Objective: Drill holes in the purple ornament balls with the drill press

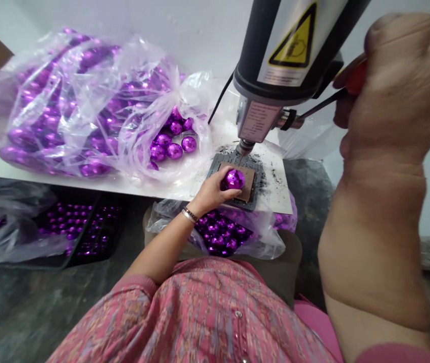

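Right hand [400, 96]: raised nearest the onlooker, to the right of the drill [275, 65], fingers closed in a fist around a red grip [356, 78].
Lever [323, 103]: a thin metal rod running from that grip to the side of the drill.
Left hand [211, 194]: directly below the drill, fingers curved over and gripping a bauble.
Bauble [234, 179]: shiny purple, pressed onto a brown pad [249, 184] under the drill, with the bit [244, 150] just above it; whether they touch is too small to tell.
Plate [246, 201]: dark metal, under the pad and below the drill, with black shavings [271, 176] scattered around it.
Board [279, 201]: white, beneath the plate, running left from the drill.
Sack [67, 101]: clear plastic, full of purple baubles, left of the drill on the board.
Loose baubles [173, 151]: a small heap at the sack's mouth, just left of the drill.
Lap bag [218, 234]: plastic, holding more baubles, below the drill.
Tray [74, 227]: black, on the floor, far left of the drill, holding rows of baubles.
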Tool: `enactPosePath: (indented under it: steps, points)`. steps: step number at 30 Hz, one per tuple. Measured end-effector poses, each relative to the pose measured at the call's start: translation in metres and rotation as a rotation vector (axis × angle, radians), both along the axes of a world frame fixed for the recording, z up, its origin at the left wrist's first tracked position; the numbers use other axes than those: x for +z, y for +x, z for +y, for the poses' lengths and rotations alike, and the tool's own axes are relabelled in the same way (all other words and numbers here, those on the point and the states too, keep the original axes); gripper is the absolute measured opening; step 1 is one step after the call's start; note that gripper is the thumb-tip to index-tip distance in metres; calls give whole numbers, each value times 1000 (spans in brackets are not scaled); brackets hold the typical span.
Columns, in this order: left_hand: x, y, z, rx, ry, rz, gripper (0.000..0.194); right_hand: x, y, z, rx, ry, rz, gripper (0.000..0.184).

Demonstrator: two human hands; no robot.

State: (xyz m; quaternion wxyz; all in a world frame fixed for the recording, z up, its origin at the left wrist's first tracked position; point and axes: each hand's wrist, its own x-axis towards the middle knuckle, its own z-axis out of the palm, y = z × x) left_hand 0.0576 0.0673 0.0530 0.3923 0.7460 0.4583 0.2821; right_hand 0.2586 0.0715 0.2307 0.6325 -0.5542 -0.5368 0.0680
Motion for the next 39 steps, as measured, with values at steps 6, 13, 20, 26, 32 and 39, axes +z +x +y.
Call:
enactPosePath:
  steps: [6,13,20,26,32,39]
  points:
    - [6,-27,-45,-61,-88,-124,70,4,-4,9,-67,-34,30,41]
    - [3,-54,-66,-143,-54,-4,77,8,-9,8,-117,-128,34,41]
    - [20,-91,32,437,57,229,45,4,-5,0,-109,-97,9,39]
    - [32,-111,111,402,89,658,60,-4,0,4,-120,-63,4,34]
    - [27,-107,111,317,85,801,68,3,-13,-8,-165,-141,1,37]
    - [44,-103,57,240,-250,-162,48,18,-27,-17,-223,-273,25,39]
